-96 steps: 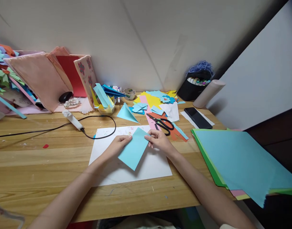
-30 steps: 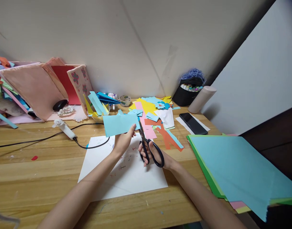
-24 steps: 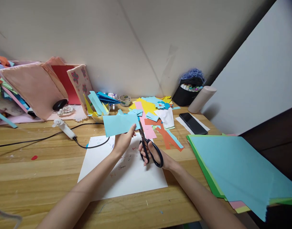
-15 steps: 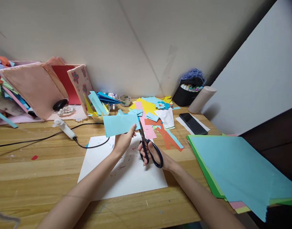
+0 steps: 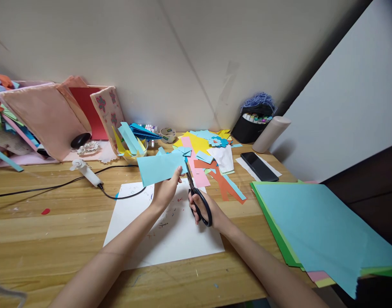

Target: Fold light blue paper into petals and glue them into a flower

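Observation:
My left hand pinches the right end of a light blue paper rectangle, thumb on its face, and keeps it raised over the white sheet. In my right hand is a pair of black-handled scissors, gripped by the finger loops. The blades point up and away, beside the right edge of the blue paper, and look closed or nearly so. Whether the tips still touch the paper I cannot make out. Small coloured marks dot the white sheet beneath both hands.
Paper scraps lie behind my hands. A phone, a pale cylinder and a black marker holder stand or lie back right. Coloured sheets overhang the right edge. A white glue gun with a cable is at left.
The scissors' handles have come together, and my right hand's fingers have closed with them. The blue paper has shifted slightly left.

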### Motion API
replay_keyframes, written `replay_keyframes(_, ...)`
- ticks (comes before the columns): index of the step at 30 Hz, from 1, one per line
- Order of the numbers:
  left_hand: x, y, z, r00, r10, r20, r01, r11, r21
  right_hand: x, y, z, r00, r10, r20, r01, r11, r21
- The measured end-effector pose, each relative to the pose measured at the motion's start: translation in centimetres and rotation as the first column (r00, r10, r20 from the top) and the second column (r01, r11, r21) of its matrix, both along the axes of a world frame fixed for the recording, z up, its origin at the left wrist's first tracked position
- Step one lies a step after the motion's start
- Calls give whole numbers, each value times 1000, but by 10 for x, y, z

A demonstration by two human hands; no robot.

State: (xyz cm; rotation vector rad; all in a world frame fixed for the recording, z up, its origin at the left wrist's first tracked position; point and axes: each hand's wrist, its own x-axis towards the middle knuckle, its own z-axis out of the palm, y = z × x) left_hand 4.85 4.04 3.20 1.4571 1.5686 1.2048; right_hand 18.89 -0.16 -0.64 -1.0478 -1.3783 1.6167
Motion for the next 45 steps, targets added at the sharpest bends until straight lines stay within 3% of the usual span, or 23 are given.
replay_keyframes(8, 1, 0, -1, 999, -33, 24, 33, 999, -19, -5, 2, 1, 997, 32, -70, -37, 996, -78)
replay_keyframes(16, 1, 4, -3, 998, -40, 43, 39, 999, 16, -7, 1, -1, 999, -49, -9, 49, 998, -47)
replay_keyframes(21, 3, 1, -4, 996, -64, 68, 65, 998, -15, -8, 3, -3, 998, -31, -53, 25, 993, -112)
replay_keyframes(27, 5, -2, -5, 989, -69, 128, 78, 995, -64, -7, 2, -4, 997, -76, 6, 77, 996, -36)
replay_keyframes(45, 10, -6, -7, 977, -89, 193, 120, 981, -151, -9, 1, -5, 988, -154, 22, 154, 987, -32)
